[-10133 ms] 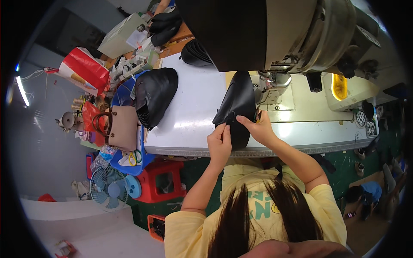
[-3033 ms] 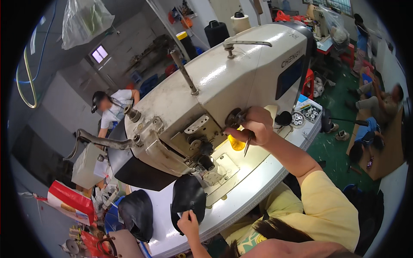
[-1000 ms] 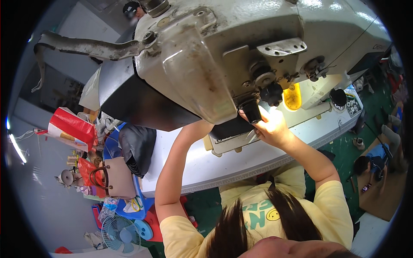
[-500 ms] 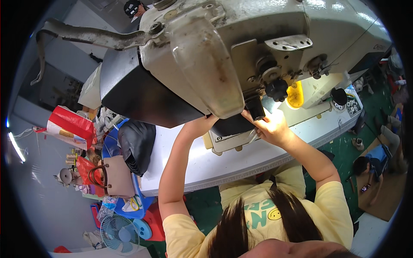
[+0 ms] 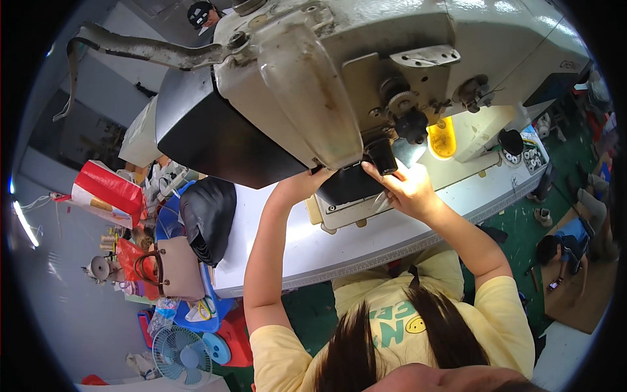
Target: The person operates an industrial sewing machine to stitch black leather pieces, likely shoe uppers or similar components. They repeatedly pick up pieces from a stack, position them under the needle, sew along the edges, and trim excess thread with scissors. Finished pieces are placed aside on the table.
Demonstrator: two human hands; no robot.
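A large off-white industrial sewing machine (image 5: 408, 39) fills the upper middle, with a clouded plastic guard (image 5: 307, 98) on its head. Below the head lies a smooth black piece of material (image 5: 353, 186), over the pale machine bed (image 5: 366, 213). My left hand (image 5: 302, 185) reaches to the left side of this piece; the machine head hides most of its fingers. My right hand (image 5: 411, 189) is closed at the piece's right side, thumb and forefinger by its far edge. A small pale pointed tool (image 5: 381, 201) sticks out from under its fingers. The needle area is hidden.
Dark folded material (image 5: 208, 219) lies at the table's left end. Beyond it are a pink handbag (image 5: 181, 269), a red and white bag (image 5: 108, 193) and a fan (image 5: 186, 356). A yellow tray (image 5: 442, 138) sits behind my right hand. Another person (image 5: 567, 251) crouches far right.
The machine has shifted slightly left and up in view, and more of the black piece shows between my hands. Both hands keep nearly the same places. The crouching person's arm has moved.
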